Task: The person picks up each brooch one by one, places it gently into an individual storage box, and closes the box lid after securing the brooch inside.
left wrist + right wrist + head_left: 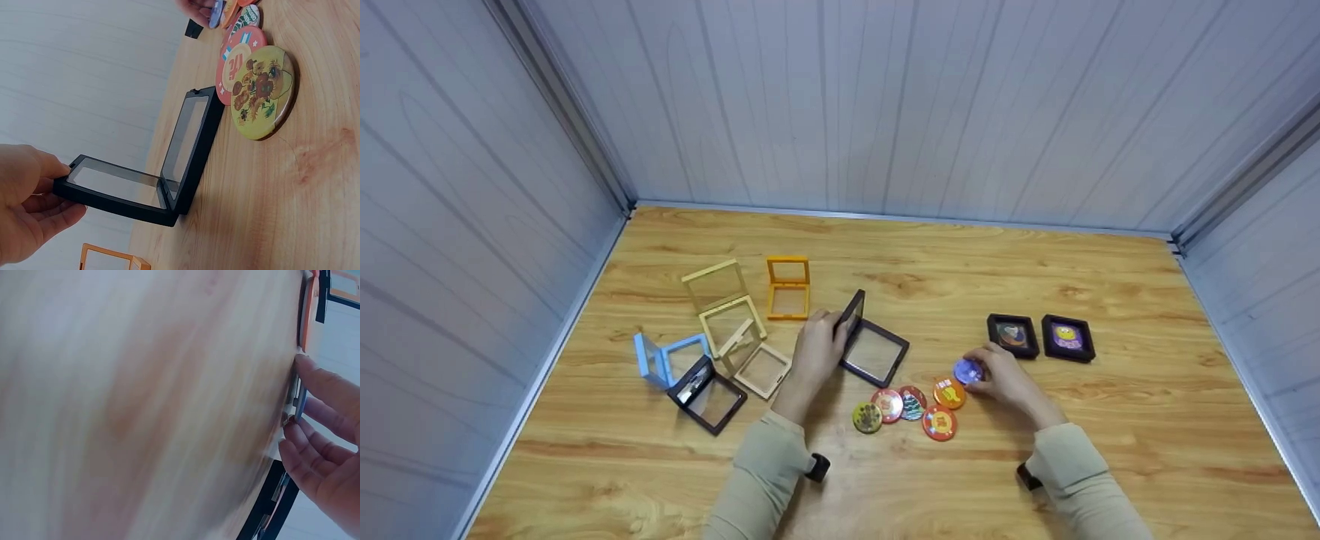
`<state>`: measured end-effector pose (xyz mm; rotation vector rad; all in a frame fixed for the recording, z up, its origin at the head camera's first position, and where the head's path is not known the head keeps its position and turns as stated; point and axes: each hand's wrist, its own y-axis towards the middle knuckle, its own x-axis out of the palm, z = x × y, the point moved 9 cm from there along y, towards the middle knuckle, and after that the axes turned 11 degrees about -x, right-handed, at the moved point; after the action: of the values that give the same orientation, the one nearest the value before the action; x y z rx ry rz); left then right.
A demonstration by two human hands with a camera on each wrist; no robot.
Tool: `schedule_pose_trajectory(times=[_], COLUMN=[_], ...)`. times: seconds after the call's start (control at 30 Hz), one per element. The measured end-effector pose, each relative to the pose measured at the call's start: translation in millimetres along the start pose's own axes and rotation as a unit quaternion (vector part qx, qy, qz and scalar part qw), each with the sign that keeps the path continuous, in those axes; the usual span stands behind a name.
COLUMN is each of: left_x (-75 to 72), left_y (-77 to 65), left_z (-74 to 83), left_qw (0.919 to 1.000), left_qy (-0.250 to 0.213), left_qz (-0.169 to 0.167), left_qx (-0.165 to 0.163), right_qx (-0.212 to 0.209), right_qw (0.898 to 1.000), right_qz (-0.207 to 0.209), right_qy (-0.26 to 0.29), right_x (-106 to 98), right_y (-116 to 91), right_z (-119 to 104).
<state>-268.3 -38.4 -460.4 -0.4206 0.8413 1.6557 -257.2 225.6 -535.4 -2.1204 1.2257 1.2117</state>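
My left hand (816, 354) pinches the raised half of a black hinged display frame (874, 352), whose other half lies on the table. The left wrist view shows its clear film windows, with nothing held in them, and my thumb and fingers on the outer edge. My right hand (1011, 381) pinches a round purple-blue pin badge (966, 371) by its edge; in the right wrist view the badge (302, 402) is seen edge-on, tilted up off the table. Beside it lie an orange badge (949, 392) and a red-orange badge (940, 423).
A sunflower badge (867, 418), a red badge (888, 405) and a tree badge (913, 403) lie nearby. Two black frames holding badges, one purple (1068, 337), stand at right. At left are open frames: orange (789, 317), yellow (757, 322), beige (765, 394), blue (649, 364), black (720, 429).
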Motion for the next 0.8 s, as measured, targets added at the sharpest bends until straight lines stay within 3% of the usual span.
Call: schedule_pose_trajectory(times=[0.23,0.8], left_x=[0.5,-0.2], left_y=[-0.3,-0.3], left_z=[-1.6,-2.3], left_qw=[1.0,0.9998], left_qy=[0.002,-0.005], left_qz=[-0.001,-0.007], left_qx=[-0.008,-0.017], right_qx=[0.005,0.029], right_qw=[1.0,0.998], right_qz=[0.012,-0.016], right_qy=[-0.004,0.044], right_x=[-3.5,8.3], right_y=[5.1,29.3], right_z=[-7.2,-27.5])
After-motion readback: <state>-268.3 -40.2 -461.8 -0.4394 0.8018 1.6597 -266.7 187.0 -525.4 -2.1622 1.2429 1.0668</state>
